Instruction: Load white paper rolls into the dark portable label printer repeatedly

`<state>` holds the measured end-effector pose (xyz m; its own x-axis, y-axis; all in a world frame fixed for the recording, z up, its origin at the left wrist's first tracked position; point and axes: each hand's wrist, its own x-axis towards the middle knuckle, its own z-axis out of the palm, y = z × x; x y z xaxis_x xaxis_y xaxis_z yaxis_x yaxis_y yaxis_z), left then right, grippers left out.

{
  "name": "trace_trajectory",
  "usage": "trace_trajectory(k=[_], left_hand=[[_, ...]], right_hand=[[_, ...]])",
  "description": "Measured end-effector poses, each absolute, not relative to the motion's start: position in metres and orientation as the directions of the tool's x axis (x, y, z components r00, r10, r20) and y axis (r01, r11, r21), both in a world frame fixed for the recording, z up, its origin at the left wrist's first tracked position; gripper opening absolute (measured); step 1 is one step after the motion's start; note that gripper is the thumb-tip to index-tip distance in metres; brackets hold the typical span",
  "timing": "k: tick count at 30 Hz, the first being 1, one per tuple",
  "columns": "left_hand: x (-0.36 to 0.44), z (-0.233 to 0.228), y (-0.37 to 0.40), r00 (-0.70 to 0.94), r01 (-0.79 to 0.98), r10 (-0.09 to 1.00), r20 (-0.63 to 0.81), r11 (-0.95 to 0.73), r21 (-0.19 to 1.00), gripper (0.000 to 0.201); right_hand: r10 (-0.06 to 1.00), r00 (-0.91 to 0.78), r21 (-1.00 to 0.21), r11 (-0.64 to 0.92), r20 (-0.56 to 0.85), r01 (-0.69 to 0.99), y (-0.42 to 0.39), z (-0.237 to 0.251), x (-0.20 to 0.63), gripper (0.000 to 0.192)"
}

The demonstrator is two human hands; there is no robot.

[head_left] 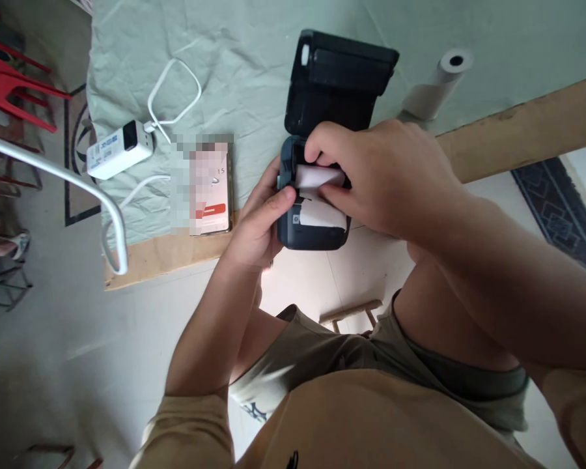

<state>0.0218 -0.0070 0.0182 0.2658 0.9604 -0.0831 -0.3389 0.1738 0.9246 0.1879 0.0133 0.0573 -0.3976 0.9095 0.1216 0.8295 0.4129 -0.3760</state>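
Note:
My left hand (pixel 261 225) grips a small dark portable printer (pixel 312 240) from its left side, thumb on the rim. The printer's black lid (pixel 339 81) is swung wide open, away from me. Inside the bay sits a white paper roll (pixel 320 179), its loose paper end (pixel 322 215) lying over the printer's near edge. My right hand (pixel 376 172) reaches in from the right, fingers closed around the roll, index finger at its far side and thumb at its near side. Part of the roll is hidden behind those fingers.
On the green tablecloth (pixel 254 65) stands another white paper roll (pixel 439 85), upright at the right. A phone (pixel 212 189), partly blurred, and a white power bank (pixel 120 150) with a cable (pixel 195 98) lie at the left. A white curved tube (pixel 78 179) crosses the left foreground.

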Motion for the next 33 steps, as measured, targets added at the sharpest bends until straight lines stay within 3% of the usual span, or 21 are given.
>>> trace_trajectory(k=[3, 6, 9, 11, 13, 15, 18, 20, 22, 27, 30, 31, 33], left_hand=[[0.024, 0.015, -0.005, 0.211, -0.407, 0.976, -0.062, 0.145, 0.902, 0.03], [0.026, 0.011, -0.003, 0.134, -0.487, 0.99, -0.043, 0.104, 0.867, 0.026], [0.025, 0.009, 0.0, 0.134, -0.514, 0.989, -0.062, 0.123, 0.849, 0.021], [0.024, 0.009, 0.0, 0.149, -0.506, 0.985, -0.092, 0.155, 0.848, 0.02], [0.023, 0.01, -0.001, 0.14, -0.496, 0.985, -0.101, 0.158, 0.854, 0.019], [0.022, 0.01, -0.001, 0.138, -0.478, 0.985, -0.105, 0.159, 0.864, 0.02], [0.022, 0.009, -0.001, 0.159, -0.47, 0.981, -0.112, 0.175, 0.865, 0.02], [0.022, 0.009, -0.001, 0.191, -0.492, 0.976, -0.101, 0.184, 0.851, 0.021], [0.022, 0.009, -0.001, 0.209, -0.527, 0.975, -0.08, 0.181, 0.831, 0.022], [0.023, 0.01, -0.003, 0.141, -0.52, 0.982, -0.123, 0.179, 0.835, 0.023], [0.022, 0.009, -0.003, 0.107, -0.491, 0.984, -0.145, 0.179, 0.852, 0.026], [0.021, 0.009, -0.003, 0.114, -0.489, 0.983, -0.146, 0.184, 0.853, 0.027], [0.02, 0.008, -0.002, 0.139, -0.497, 0.981, -0.134, 0.187, 0.847, 0.025]], right_hand=[[0.891, -0.403, -0.525, 0.45, 0.208, 0.723, 0.017, 0.06, 0.194, 0.033], [0.889, -0.354, -0.833, 0.416, 0.289, 0.365, 0.024, 0.067, 0.201, 0.03], [0.983, -0.158, -0.996, 0.084, 0.088, -0.034, 0.036, 0.07, 0.206, 0.011], [0.99, -0.091, -0.987, -0.116, -0.106, -0.114, 0.043, 0.066, 0.209, 0.032], [0.989, -0.029, -0.979, -0.15, -0.148, -0.139, 0.047, 0.057, 0.212, 0.028], [0.999, 0.04, -0.998, -0.009, -0.011, -0.063, 0.048, 0.044, 0.215, 0.006], [0.951, -0.037, -0.891, 0.302, 0.308, 0.338, 0.048, 0.028, 0.222, 0.016], [0.915, -0.114, -0.745, 0.383, 0.387, 0.546, 0.048, 0.021, 0.225, 0.023], [0.906, -0.139, -0.667, 0.392, 0.4, 0.634, 0.049, 0.017, 0.227, 0.031], [0.955, -0.119, -0.604, 0.267, 0.274, 0.751, 0.047, 0.017, 0.226, 0.049], [0.892, -0.127, -0.569, 0.38, 0.434, 0.73, 0.039, 0.031, 0.232, 0.044], [0.846, -0.123, -0.514, 0.424, 0.519, 0.746, 0.037, 0.036, 0.236, 0.042], [0.779, -0.047, -0.387, 0.362, 0.625, 0.848, 0.039, 0.042, 0.246, 0.042]])
